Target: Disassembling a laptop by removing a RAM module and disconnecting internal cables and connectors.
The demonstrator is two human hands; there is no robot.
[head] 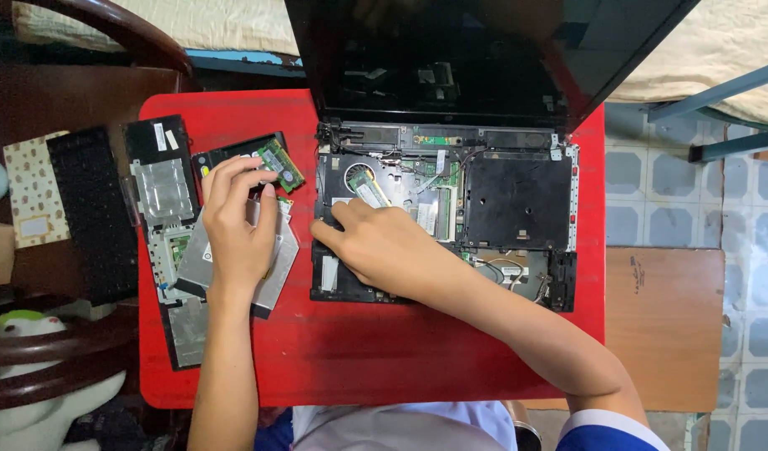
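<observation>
Left hand on memory module, right hand inside laptop base (opened)

Glossy red plastic table, matt black laptop plastic, dull silver metal drive.

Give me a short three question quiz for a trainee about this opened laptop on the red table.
1. True or false: the laptop has its keyboard fitted in place.
2. Which hand rests on the silver optical drive? A) left hand B) right hand C) neither
3. Fill in: the green memory module lies to the ____ of the laptop base.

Key
1. False: the black keyboard lies off to the left, and the base shows bare boards and wires.
2. A: the left hand lies on it, while the right hand reaches into the laptop base.
3. Left, on the red table, beside the left hand's fingertips.
</observation>
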